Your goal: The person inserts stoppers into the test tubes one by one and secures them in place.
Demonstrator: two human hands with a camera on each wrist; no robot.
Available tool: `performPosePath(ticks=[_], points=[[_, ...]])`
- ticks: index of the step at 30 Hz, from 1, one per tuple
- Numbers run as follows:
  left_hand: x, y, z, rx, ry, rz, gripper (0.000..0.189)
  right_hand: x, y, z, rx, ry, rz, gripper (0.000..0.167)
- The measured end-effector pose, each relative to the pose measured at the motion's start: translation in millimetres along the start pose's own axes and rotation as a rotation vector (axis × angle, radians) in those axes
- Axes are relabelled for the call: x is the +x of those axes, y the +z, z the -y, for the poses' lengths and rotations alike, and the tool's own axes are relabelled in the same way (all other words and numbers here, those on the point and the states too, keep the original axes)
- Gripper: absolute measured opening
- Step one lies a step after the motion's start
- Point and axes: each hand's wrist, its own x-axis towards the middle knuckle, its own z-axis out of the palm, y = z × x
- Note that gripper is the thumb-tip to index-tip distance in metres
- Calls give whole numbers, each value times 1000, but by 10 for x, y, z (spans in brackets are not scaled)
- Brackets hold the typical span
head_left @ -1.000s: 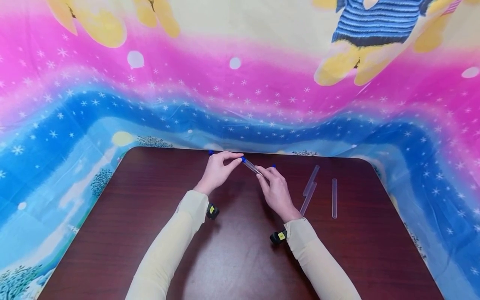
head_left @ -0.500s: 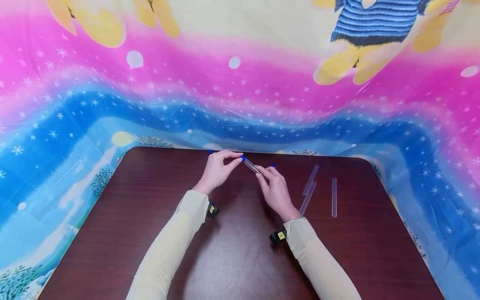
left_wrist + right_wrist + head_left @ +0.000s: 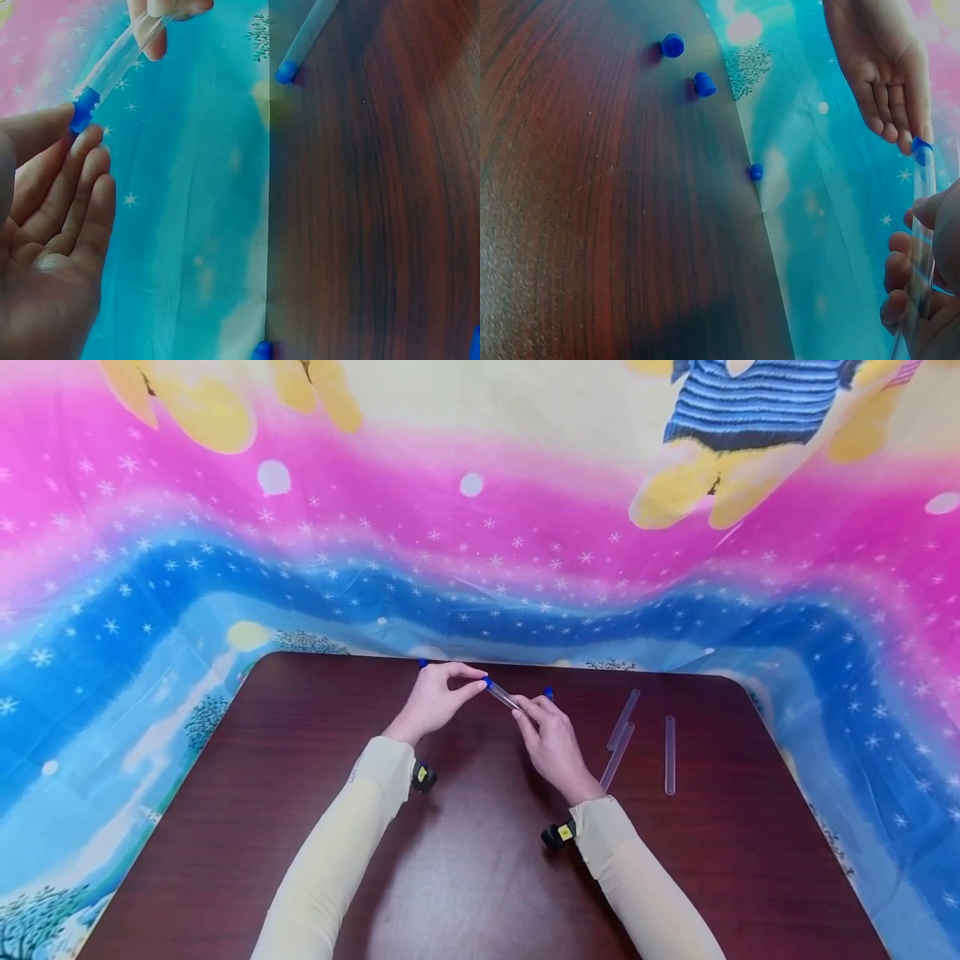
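A clear test tube [image 3: 502,695] is held tilted above the far part of the table, between both hands. My left hand [image 3: 433,700] pinches the blue stopper [image 3: 85,110] at the tube's upper end with thumb and fingertips. The tube's body is gripped by my right hand [image 3: 555,742], whose fingers curl round it in the right wrist view. Seen from there, the stopper sits in the tube's mouth; how deep is hard to tell. Just beyond my right hand lies another tube with a blue stopper [image 3: 286,72], its body partly hidden in the head view.
Three clear tubes without stoppers lie to the right, one being a lone tube [image 3: 670,756]. Loose blue stoppers, including one stopper [image 3: 672,45] and another [image 3: 757,172], sit toward the far edge of the brown table [image 3: 450,877]. A printed cloth [image 3: 465,560] hangs behind.
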Motion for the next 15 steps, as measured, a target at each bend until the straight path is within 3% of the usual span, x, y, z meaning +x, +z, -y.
performPosePath(ticks=[15], points=[[25,-114,-2,-14,-64,153,23,-3,16,12,22,-34,20,26]])
